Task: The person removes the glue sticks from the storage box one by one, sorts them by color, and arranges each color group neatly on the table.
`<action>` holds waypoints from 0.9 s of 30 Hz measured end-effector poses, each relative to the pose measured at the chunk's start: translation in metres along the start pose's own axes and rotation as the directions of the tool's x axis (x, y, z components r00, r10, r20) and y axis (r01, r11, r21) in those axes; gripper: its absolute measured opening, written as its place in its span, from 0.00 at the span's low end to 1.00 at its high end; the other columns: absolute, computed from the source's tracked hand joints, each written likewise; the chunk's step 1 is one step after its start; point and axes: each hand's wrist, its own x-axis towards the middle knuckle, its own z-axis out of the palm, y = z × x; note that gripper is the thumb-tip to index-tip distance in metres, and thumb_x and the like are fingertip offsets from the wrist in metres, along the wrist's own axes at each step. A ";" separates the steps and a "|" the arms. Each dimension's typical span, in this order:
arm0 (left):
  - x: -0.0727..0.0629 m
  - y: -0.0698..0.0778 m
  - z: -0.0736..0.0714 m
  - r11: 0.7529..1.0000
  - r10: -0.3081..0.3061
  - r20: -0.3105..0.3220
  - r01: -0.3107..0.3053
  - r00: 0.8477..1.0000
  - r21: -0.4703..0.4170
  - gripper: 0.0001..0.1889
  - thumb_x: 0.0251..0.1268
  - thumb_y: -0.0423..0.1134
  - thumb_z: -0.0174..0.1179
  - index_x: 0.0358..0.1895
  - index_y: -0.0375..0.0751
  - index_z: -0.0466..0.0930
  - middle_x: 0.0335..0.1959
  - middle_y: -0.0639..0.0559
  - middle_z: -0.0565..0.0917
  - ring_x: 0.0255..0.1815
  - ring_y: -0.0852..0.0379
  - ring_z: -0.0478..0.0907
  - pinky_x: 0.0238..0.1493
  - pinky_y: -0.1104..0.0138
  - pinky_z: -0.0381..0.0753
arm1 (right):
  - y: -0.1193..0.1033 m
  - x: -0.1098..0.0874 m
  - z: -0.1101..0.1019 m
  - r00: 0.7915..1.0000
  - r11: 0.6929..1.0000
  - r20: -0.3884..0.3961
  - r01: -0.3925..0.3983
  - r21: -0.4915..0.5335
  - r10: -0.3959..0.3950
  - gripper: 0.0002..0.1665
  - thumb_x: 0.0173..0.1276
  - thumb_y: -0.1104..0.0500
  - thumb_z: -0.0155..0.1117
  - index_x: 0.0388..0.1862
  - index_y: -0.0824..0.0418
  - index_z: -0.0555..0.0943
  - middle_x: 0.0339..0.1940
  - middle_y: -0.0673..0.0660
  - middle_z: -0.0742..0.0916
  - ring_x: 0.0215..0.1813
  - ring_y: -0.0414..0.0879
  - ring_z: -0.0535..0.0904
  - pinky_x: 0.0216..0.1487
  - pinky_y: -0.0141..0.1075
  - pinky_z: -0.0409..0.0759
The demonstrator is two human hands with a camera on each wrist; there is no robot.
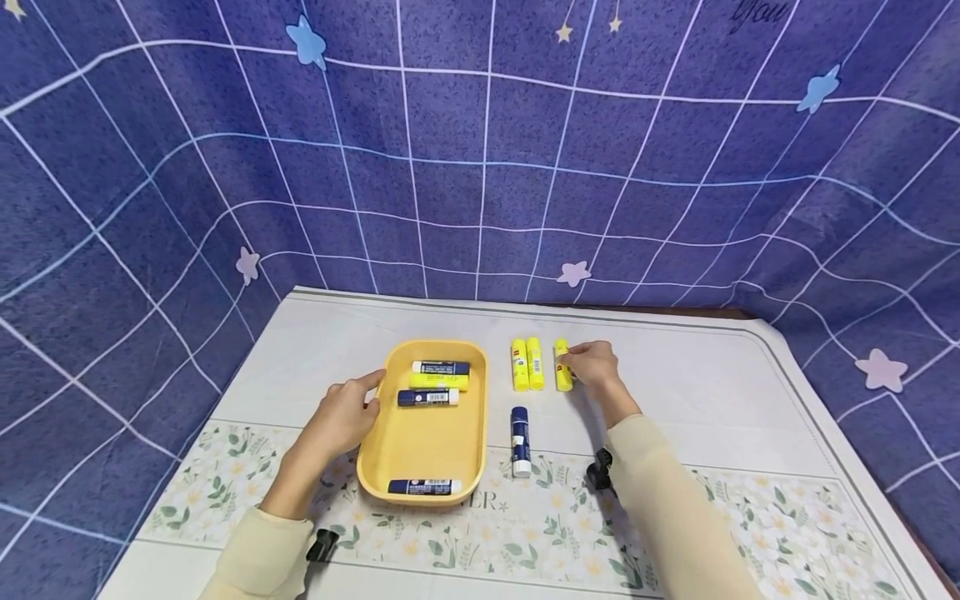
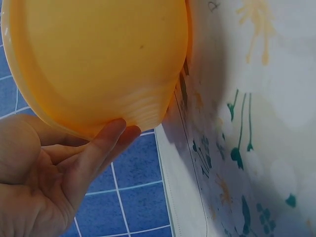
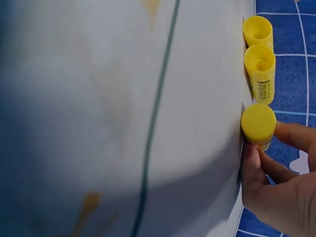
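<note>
A yellow plastic tray (image 1: 427, 442) stands at the left of the table. My left hand (image 1: 347, 414) holds it by its left wall; in the left wrist view the fingers (image 2: 106, 143) lie against the tray's outer side. Inside the tray are one yellow glue stick (image 1: 438, 382) and several dark blue ones, such as the lowest (image 1: 424, 487). My right hand (image 1: 592, 365) pinches a yellow glue stick (image 3: 258, 123) between thumb and fingers, low at the tabletop. To its left, two yellow glue sticks (image 1: 527, 364) lie side by side.
Nearer the front, a dark blue glue stick with a white end (image 1: 521, 442) lies just right of the tray. A white cloth with a floral band (image 1: 558, 542) covers the table. Behind it hangs a blue curtain with grid lines and stars (image 1: 517, 183).
</note>
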 end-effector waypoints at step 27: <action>0.002 0.004 0.001 1.000 -0.005 0.003 0.005 1.000 0.012 0.29 0.76 0.30 0.53 0.78 0.32 0.64 0.71 0.29 0.75 0.28 0.57 0.83 0.29 0.67 0.81 | -0.021 -0.009 -0.028 0.973 0.874 -0.028 0.217 0.434 -0.228 0.25 0.76 0.61 0.60 0.64 0.77 0.77 0.59 0.66 0.84 0.43 0.35 0.84 0.57 0.29 0.83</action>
